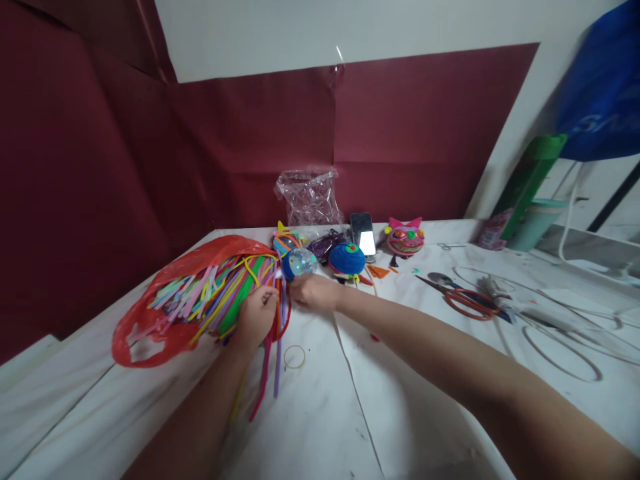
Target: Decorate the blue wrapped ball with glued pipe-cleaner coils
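A large bundle of pipe cleaners (pixel 239 293) in many colours spills from a red plastic bag (pixel 137 313) on the left. At the bundle's right end my left hand (pixel 257 313) is closed, its fingers pinched among the strands. My right hand (pixel 314 293) is closed beside the hanging purple and orange pipe cleaners; its curled fingers hide whatever they hold. Just behind the right hand lies a clear round container with a blue rim (pixel 300 263). A ball wrapped in blue (pixel 347 257) sits to its right. Between me and the hands lies a thin rubber band (pixel 295 357).
Orange-handled scissors (pixel 470 303) and looped white cable (pixel 565 333) lie at right. A pink monster-faced ball (pixel 405 239), a phone (pixel 363 235) and a crumpled clear plastic bag (pixel 310 197) stand along the back. Orange felt scraps (pixel 377 272) lie on the white table (pixel 320 413).
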Motion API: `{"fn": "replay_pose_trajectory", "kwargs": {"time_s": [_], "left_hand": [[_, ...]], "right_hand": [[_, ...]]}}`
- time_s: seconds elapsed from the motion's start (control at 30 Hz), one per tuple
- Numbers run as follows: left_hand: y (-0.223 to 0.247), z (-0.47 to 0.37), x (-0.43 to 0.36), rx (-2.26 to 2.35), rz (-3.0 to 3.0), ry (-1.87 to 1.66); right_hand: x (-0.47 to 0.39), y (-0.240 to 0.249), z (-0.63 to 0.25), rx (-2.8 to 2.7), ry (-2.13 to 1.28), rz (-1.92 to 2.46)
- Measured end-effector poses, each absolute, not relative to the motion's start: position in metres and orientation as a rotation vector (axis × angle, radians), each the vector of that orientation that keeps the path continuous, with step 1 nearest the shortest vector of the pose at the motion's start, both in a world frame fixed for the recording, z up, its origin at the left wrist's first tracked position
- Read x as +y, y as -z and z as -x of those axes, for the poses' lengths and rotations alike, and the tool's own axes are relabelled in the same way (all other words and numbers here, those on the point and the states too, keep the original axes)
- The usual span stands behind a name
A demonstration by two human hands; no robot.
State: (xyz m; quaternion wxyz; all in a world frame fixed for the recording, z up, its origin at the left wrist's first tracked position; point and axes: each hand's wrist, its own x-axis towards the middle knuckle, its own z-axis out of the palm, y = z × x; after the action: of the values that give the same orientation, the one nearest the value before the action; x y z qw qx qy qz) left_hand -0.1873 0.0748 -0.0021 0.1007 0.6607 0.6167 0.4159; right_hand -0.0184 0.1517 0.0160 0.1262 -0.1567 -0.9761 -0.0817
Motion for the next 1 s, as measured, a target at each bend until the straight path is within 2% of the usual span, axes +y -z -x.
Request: {"fn": "replay_pose_trajectory", "kwargs": {"time_s": [0.1, 0.27, 0.63, 0.77, 0.93, 1.0], "left_hand": [[0.008, 0.19, 0.079, 1.667, -1.912, -1.191], [0.013, 0.192, 0.081, 1.569, -1.89, -1.172], [0.01, 0.181, 0.077, 1.482, -1.7, -1.472], [0.004, 0.173, 0.073, 1.465, -1.627, -1.521], [-0.005, 0.169, 0.067, 1.152, -1.534, -1.434], [-0.006, 0.167, 0.066, 1.048, -1.474, -1.391]], "right_hand": [[0.134, 0.003, 0.03, -2.9, 0.238, 0.264], [0.129, 0.01, 0.026, -2.857, 0.201, 0.2], [0.154, -0.056, -0.012, -2.373, -0.228, 0.64], [0.138, -0.068, -0.003, -2.251, -0.596, 0.634], [0.115, -0.064, 0.013, -2.251, -1.462, 0.505], [0.108, -0.061, 0.017, -2.137, -1.667, 0.524]]}}
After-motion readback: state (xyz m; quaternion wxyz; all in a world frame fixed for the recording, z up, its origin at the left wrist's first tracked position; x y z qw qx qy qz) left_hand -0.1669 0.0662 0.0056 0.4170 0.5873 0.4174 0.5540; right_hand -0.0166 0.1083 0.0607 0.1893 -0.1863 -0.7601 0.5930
